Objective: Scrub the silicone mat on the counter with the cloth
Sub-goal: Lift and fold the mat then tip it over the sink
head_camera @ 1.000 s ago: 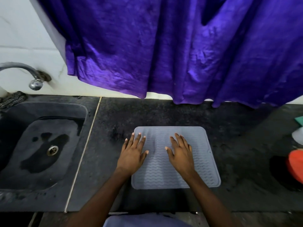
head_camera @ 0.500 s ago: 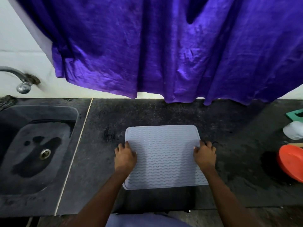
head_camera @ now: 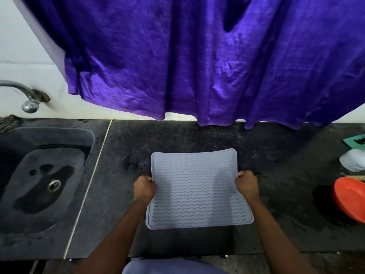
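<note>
Big shiny purple curtain (head_camera: 197, 56) hangs over your dark speckled counter (head_camera: 177, 135), with the black sink (head_camera: 45, 184) on the left and an orange bowl (head_camera: 349, 198) at the right edge. Your left hand (head_camera: 145, 187) and right hand (head_camera: 246, 184) each grip a side of the grey wavy-ribbed silicone mat (head_camera: 195, 190), which bows between them mid-counter, right in front of you.

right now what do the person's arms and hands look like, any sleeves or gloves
The left forearm and right forearm are bare to the frame's edge, no sleeves. The left hand and right hand wear no gloves; no ring, watch or bracelet shows. Pale blue-grey clothing shows between the arms.
</note>
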